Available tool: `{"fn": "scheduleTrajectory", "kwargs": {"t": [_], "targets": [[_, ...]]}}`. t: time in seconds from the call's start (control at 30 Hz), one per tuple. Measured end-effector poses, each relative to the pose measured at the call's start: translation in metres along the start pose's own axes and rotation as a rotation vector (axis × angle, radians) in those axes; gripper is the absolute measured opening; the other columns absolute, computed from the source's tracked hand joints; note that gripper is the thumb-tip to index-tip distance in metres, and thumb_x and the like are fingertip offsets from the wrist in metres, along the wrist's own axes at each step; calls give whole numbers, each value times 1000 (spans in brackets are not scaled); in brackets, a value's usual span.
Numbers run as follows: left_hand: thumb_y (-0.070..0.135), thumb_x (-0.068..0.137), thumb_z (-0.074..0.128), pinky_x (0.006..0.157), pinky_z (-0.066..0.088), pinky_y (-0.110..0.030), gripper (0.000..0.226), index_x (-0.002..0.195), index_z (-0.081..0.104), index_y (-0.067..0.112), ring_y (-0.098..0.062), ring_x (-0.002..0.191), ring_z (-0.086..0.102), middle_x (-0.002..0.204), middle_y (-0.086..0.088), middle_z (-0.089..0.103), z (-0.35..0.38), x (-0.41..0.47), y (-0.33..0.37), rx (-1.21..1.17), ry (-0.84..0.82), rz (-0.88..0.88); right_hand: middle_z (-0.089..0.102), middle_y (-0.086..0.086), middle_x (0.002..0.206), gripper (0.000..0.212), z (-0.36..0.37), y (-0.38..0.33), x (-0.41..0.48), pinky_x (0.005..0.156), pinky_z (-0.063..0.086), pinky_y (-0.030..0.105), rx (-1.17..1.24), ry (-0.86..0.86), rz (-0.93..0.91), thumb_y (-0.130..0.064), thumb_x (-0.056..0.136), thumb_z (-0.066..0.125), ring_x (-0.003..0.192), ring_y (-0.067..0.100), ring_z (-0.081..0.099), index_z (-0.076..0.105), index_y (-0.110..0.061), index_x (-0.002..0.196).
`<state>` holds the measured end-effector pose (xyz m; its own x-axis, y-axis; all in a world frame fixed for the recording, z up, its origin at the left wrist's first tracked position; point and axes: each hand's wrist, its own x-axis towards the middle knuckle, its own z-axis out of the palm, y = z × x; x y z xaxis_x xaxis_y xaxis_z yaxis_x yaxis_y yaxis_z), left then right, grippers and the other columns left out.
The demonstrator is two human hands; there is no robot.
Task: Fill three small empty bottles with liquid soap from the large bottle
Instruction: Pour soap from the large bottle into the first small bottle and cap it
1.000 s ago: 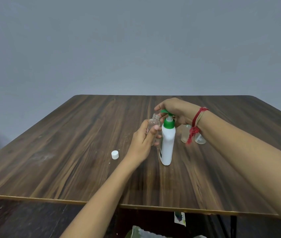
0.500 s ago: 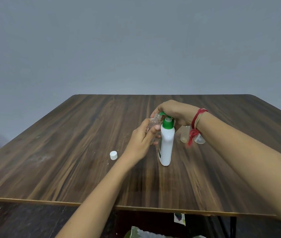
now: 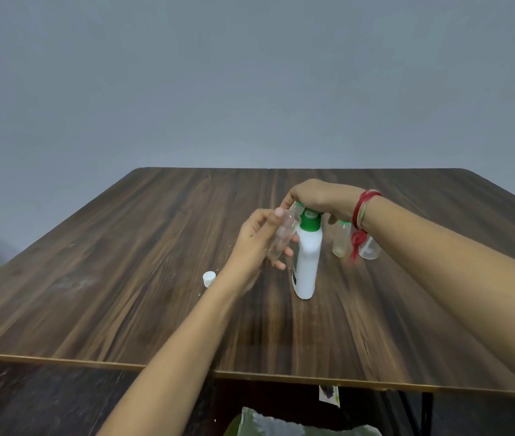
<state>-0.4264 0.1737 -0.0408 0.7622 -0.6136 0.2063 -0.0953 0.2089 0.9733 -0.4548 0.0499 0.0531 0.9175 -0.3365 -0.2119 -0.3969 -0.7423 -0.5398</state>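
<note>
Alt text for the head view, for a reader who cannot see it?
A left hand holds a small clear plastic bottle tilted toward the green pump of a tall white plastic soap bottle, which the right hand curls over. Two more small clear bottles and a small white cap sit on the dark wooden table.

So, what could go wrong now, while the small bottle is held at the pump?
The small clear bottle in the left hand is tilted and its mouth is narrow; soap may miss and run onto the table.
The right hand grips the green pump of the large bottle, which nothing else steadies; it could tip.
The right wrist is close to two small bottles and might knock them.
</note>
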Motion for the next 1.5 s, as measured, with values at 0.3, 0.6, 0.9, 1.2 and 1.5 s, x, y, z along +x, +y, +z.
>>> {"fn": "scheduleTrajectory", "kwargs": {"t": [0.3, 0.6, 0.9, 1.2, 1.5], "targets": [[16, 89, 58, 50, 56, -17, 43, 123, 53, -9, -14, 56, 68, 109, -31, 59, -18, -2, 12, -570, 37, -287, 54, 1, 77, 38, 6, -1, -10, 30, 32, 4, -43, 4, -56, 2, 94, 39, 55, 2, 37, 60, -7, 124], [25, 98, 42, 39, 47, -13, 29, 100, 62, 4, -8, 39, 57, 63, -13, 68, -9, -5, 26, -275, 114, -252, 53, 1, 75, 36, -3, -2, -18, 30, 30, 5, -73, 17, -134, 3, 93, 40, 56, 5, 36, 62, -7, 120], [33, 97, 36, 29, 24, -14, 33, 88, 58, 10, -7, 31, 35, 46, -2, 52, -6, -1, 27, -203, 172, -363, 54, -3, 69, 38, -3, -2, -16, 48, 27, 20, 38, -20, -89, -2, 92, 38, 59, 8, 40, 64, -13, 117], [29, 95, 32, 26, 20, -12, 30, 85, 54, 11, -6, 29, 31, 44, 0, 42, -9, 1, 24, -254, 111, -472, 58, 6, 86, 39, 1, 1, -4, 54, 34, 15, -18, -10, -126, 4, 93, 33, 60, 5, 43, 64, 0, 117], [31, 94, 32, 26, 19, -12, 28, 86, 50, 11, -5, 29, 29, 43, 2, 37, -13, 2, 23, -225, 53, -504, 58, 7, 90, 39, 3, 6, 3, 59, 35, 17, 4, -11, -131, 3, 94, 31, 72, 13, 48, 64, -1, 114]]}}
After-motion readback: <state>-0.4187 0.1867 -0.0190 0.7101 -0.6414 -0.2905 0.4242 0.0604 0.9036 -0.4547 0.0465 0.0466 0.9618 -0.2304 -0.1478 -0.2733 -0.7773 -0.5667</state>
